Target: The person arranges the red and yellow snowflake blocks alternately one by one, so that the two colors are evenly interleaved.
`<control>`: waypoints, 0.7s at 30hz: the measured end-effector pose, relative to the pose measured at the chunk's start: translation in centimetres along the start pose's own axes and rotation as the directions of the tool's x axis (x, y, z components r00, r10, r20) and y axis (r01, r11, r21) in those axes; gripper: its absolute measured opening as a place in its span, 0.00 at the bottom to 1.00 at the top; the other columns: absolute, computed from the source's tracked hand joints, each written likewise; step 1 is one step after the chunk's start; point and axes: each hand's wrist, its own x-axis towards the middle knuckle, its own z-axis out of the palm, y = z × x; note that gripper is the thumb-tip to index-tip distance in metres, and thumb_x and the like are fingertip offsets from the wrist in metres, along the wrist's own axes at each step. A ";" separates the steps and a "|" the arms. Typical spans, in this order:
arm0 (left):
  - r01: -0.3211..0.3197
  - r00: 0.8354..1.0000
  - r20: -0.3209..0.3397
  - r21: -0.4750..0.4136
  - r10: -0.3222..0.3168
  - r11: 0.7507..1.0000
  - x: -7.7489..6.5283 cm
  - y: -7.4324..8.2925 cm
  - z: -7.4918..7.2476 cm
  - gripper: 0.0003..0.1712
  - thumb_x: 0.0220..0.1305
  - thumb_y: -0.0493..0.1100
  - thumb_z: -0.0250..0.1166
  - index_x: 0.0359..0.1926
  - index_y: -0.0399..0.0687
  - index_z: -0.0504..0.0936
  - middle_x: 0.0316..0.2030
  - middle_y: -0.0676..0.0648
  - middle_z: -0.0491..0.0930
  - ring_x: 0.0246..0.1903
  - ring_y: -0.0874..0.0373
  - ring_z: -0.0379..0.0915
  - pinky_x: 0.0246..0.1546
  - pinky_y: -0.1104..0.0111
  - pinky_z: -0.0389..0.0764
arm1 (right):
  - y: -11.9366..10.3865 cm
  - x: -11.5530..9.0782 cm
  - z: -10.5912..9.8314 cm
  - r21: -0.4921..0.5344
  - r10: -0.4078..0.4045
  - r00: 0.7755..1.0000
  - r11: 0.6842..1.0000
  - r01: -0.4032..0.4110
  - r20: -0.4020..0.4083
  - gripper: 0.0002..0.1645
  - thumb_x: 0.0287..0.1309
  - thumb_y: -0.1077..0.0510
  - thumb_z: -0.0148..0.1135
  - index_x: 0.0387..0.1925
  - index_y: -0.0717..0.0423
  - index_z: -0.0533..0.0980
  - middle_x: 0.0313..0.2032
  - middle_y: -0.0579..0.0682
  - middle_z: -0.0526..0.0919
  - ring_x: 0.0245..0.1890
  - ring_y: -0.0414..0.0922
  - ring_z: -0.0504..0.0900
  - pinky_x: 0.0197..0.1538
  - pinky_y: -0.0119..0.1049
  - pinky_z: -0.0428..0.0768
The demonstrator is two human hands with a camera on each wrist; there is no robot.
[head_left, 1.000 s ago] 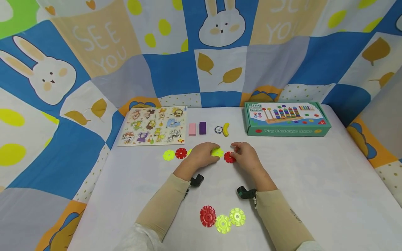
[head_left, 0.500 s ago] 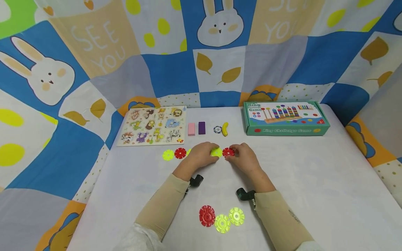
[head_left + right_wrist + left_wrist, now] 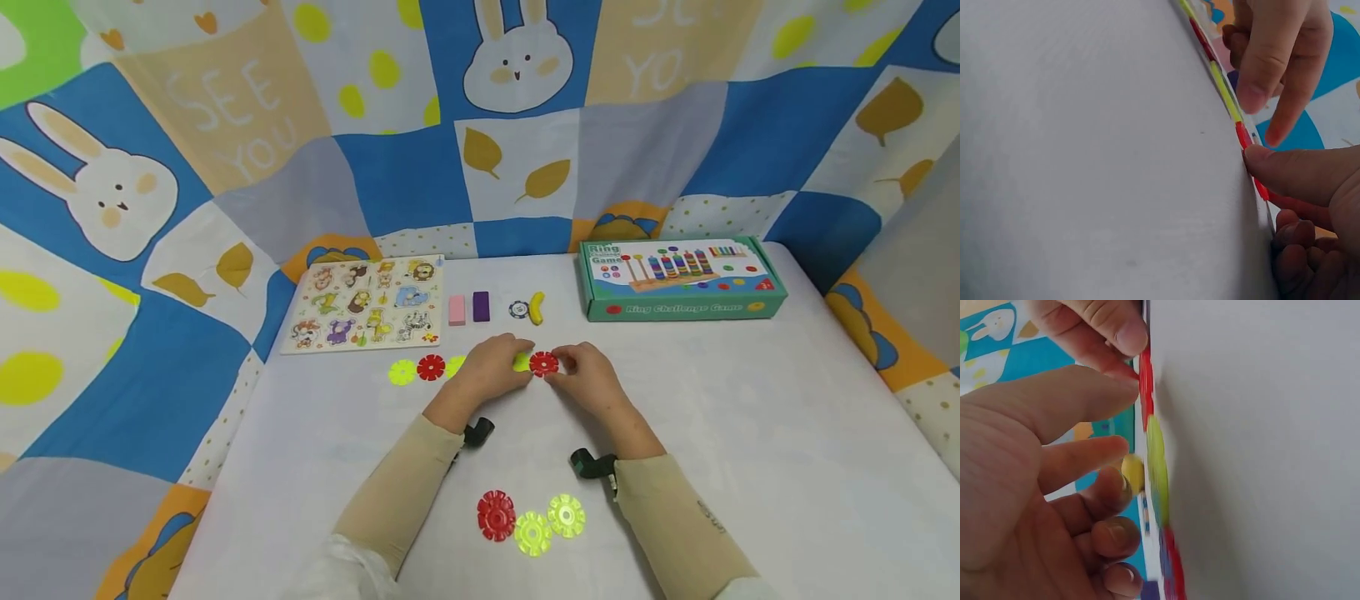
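Moved rightward since the earlier frame: left hand (image 3: 491, 367), centre of frame, thumb and forefinger parted. Right hand (image 3: 590, 379), right of centre, thumb and finger pinching. Row of flat, notched, yellow-green and red plastic discs (image 3: 402, 372), long axis left to right. Red notched plastic disc (image 3: 543, 364), row's right end, between both hands' fingertips; right hand nearer, clamped on its rim.

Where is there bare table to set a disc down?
Widest: right of the right hand, short of the green box. Also left of the left sleeve, short of the disc row. Smaller: between the wrist cameras, beyond three nearer discs. Crowded: around the left hand and red end disc; from puzzle board to toy banana.
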 end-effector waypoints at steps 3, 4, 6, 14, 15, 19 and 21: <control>-0.015 1.000 0.017 -0.032 0.016 0.999 0.6 0.7 0.3 0.34 0.57 0.56 0.66 0.64 0.56 0.70 0.53 0.51 0.75 0.49 0.58 0.69 0.52 0.61 0.73 | 0.5 0.0 -0.4 0.030 -0.013 1.000 0.999 0.013 0.021 0.25 0.53 0.53 0.69 0.52 0.57 0.77 0.35 0.52 0.73 0.37 0.48 0.70 0.39 0.38 0.72; -0.017 1.000 0.025 -0.035 0.018 0.999 0.8 0.9 0.4 0.35 0.57 0.57 0.66 0.65 0.57 0.70 0.53 0.51 0.75 0.50 0.58 0.69 0.52 0.62 0.73 | 0.6 -0.1 -0.6 0.048 -0.004 0.999 0.999 0.003 0.036 0.25 0.53 0.52 0.68 0.53 0.57 0.76 0.36 0.52 0.73 0.38 0.48 0.71 0.40 0.38 0.73; -0.017 0.999 0.039 -0.043 0.019 0.999 1.0 1.2 0.7 0.35 0.57 0.58 0.66 0.65 0.59 0.70 0.50 0.52 0.75 0.47 0.59 0.69 0.49 0.63 0.74 | 1.0 -0.7 -1.1 0.075 0.012 0.998 0.997 -0.016 0.062 0.26 0.55 0.52 0.67 0.54 0.57 0.75 0.37 0.52 0.74 0.38 0.48 0.71 0.40 0.38 0.74; -0.024 0.999 0.032 -0.049 0.025 0.999 0.9 1.1 1.6 0.30 0.57 0.58 0.65 0.61 0.63 0.74 0.42 0.56 0.73 0.40 0.63 0.66 0.41 0.67 0.74 | 1.4 -6.8 -1.8 0.092 -0.019 0.992 0.996 0.008 0.127 0.23 0.54 0.53 0.68 0.51 0.56 0.77 0.31 0.47 0.73 0.32 0.45 0.71 0.33 0.35 0.72; -0.029 0.999 0.027 -0.045 0.030 0.999 0.9 1.0 1.7 0.30 0.57 0.58 0.65 0.61 0.62 0.74 0.43 0.56 0.73 0.40 0.63 0.66 0.41 0.67 0.74 | 1.4 -7.9 -1.7 0.096 -0.034 0.990 0.995 0.021 0.136 0.22 0.53 0.53 0.69 0.50 0.55 0.78 0.31 0.46 0.73 0.31 0.44 0.71 0.32 0.34 0.72; -0.035 0.999 0.018 -0.035 0.036 0.999 0.9 0.9 1.6 0.29 0.58 0.59 0.64 0.61 0.63 0.74 0.44 0.55 0.73 0.41 0.63 0.67 0.42 0.66 0.74 | 1.4 -11.5 -1.3 0.123 -0.114 0.977 0.988 0.093 0.178 0.20 0.50 0.51 0.71 0.46 0.50 0.79 0.30 0.43 0.74 0.26 0.39 0.71 0.29 0.30 0.72; -0.029 0.999 0.017 -0.033 0.030 0.999 0.9 0.7 1.5 0.29 0.59 0.59 0.63 0.62 0.63 0.73 0.46 0.55 0.74 0.42 0.63 0.67 0.44 0.66 0.74 | 1.3 -12.9 -1.1 0.130 -0.185 0.962 0.978 0.161 0.200 0.21 0.48 0.49 0.72 0.46 0.49 0.79 0.30 0.42 0.74 0.24 0.38 0.70 0.27 0.29 0.71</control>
